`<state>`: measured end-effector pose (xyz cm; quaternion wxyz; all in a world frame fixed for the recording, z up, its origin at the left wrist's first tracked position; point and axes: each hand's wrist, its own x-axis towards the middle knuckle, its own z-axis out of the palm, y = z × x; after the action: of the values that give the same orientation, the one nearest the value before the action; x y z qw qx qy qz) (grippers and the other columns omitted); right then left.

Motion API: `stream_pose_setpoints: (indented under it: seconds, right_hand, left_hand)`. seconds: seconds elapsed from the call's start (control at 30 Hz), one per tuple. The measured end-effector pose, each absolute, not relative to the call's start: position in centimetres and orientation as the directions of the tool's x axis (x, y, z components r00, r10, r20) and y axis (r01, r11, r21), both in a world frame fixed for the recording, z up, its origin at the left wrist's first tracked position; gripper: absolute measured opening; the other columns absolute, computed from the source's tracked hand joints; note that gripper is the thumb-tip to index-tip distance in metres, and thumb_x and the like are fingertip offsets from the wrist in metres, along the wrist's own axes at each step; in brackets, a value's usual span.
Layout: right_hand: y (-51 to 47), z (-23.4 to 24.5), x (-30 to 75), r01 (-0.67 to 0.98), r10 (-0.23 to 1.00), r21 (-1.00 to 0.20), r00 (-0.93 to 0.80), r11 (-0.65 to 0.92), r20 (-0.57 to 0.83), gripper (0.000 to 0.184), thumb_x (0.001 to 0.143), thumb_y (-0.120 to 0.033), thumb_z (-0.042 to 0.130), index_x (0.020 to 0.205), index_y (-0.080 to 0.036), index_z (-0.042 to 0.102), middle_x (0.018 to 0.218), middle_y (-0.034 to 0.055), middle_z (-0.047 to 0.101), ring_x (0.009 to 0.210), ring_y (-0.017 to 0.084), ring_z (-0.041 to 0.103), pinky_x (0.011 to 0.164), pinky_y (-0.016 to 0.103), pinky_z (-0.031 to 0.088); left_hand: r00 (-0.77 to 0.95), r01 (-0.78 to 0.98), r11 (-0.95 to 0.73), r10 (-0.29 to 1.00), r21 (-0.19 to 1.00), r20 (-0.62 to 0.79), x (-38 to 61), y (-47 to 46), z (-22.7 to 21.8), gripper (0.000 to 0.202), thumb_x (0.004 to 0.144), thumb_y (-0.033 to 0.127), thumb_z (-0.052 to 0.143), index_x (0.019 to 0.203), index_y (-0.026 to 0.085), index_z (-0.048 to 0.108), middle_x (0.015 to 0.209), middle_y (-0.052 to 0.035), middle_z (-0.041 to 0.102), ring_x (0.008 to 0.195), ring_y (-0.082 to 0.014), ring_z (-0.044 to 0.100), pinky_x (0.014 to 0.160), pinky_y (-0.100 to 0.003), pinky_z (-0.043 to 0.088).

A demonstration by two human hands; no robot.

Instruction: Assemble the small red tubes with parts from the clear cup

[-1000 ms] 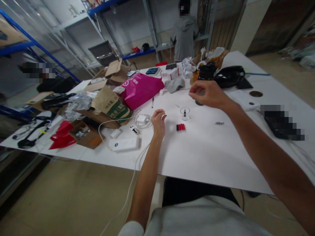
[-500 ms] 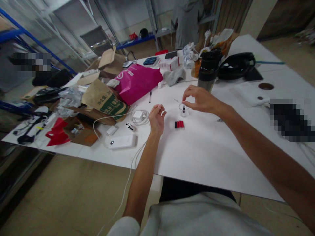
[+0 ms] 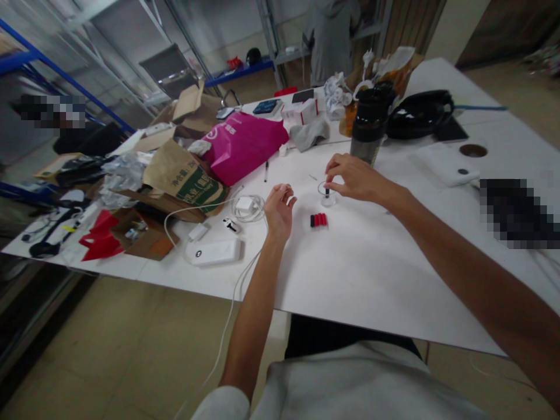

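My right hand (image 3: 350, 175) is closed in a pinch over a small clear cup (image 3: 328, 202) with a round rim. Its fingertips meet the top of a small dark upright piece (image 3: 327, 192) in the cup; the exact kind is too small to tell. My left hand (image 3: 280, 210) is raised palm-up above the table, fingers curled in toward the thumb; whatever they hold, if anything, is hidden. Between the hands and nearer me lies a row of short red and black cylinders (image 3: 319, 220). A thin small stick (image 3: 312, 177) rests behind the cup.
Left of my left hand are a coiled white cable (image 3: 249, 217), a white power bank (image 3: 216, 252) and a cardboard box (image 3: 146, 236). Behind stand a paper bag (image 3: 186, 178) and a magenta bag (image 3: 247, 146). A dark bottle (image 3: 365, 131) stands behind my right hand. A person (image 3: 330, 44) is in the background.
My right hand has come down slightly, so its fingertips now reach the dark piece in the cup. My left hand has hardly moved.
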<state>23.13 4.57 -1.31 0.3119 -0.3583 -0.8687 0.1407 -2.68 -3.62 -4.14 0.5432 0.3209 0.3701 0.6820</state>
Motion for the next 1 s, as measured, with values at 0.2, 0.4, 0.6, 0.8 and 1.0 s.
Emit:
stream_pose_setpoints:
  seconds: [0.2,0.4,0.6,0.8,1.0]
  right_hand:
    - [2.0,4.9,24.5,0.42,0.758,-0.631,-0.356,0.652,0.546,0.024,0.096,-0.058,0.092,0.099,-0.035,0.085,0.123,0.0114,0.081,0.128,0.04,0.071,0.101,0.057,0.064]
    - [-0.8,9.1,25.2,0.402,0.777,-0.666,-0.296,0.628,0.555,0.026,0.095,-0.057,0.096,0.096,-0.036,0.082,0.121,0.0081,0.083,0.127,0.038,0.073,0.092,0.052,0.068]
    - [-1.7,9.1,24.4,0.393,0.742,-0.63,-0.346,0.67,0.575,0.022,0.1,-0.055,0.089,0.096,-0.033,0.084,0.118,0.0079,0.083,0.114,0.035,0.076,0.094,0.051,0.067]
    - [-2.6,8.5,23.3,0.328,0.712,-0.638,-0.422,0.697,0.561,0.027,0.103,-0.057,0.084,0.099,-0.031,0.084,0.108,0.006,0.083,0.095,0.028,0.075,0.091,0.046,0.062]
    - [-3.6,7.6,22.9,0.364,0.756,-0.677,-0.457,0.639,0.468,0.035,0.103,-0.063,0.082,0.097,-0.028,0.084,0.096,0.0053,0.085,0.085,0.026,0.075,0.083,0.043,0.062]
  left_hand:
    - [-0.195,-0.475,-0.163,0.978,0.865,0.078,-2.8,-3.9,-3.6,0.035,0.086,0.045,0.094,0.095,0.025,0.067,0.105,-0.0044,0.072,0.095,-0.0173,0.069,0.085,-0.029,0.055]
    - [-0.134,-0.444,-0.193,0.98,0.875,0.148,-2.0,-4.3,-3.2,0.035,0.092,0.046,0.096,0.091,0.023,0.069,0.095,-0.0025,0.065,0.089,-0.0157,0.064,0.081,-0.028,0.053]
    - [-0.083,-0.203,-0.343,0.939,0.917,0.333,-0.7,-5.1,-3.3,0.035,0.092,0.053,0.1,0.105,0.024,0.084,0.101,-0.005,0.076,0.095,-0.019,0.069,0.086,-0.031,0.054]
    - [-0.016,-0.152,-0.405,0.913,0.902,0.407,0.8,-6.0,-3.1,0.043,0.09,0.051,0.104,0.122,0.028,0.088,0.113,-0.007,0.082,0.105,-0.0216,0.076,0.094,-0.034,0.056]
    - [-0.047,-0.196,-0.351,0.936,0.916,0.349,1.1,-5.7,-3.6,0.034,0.085,0.049,0.108,0.103,0.023,0.093,0.1,-0.0068,0.083,0.094,-0.0203,0.074,0.092,-0.036,0.055]
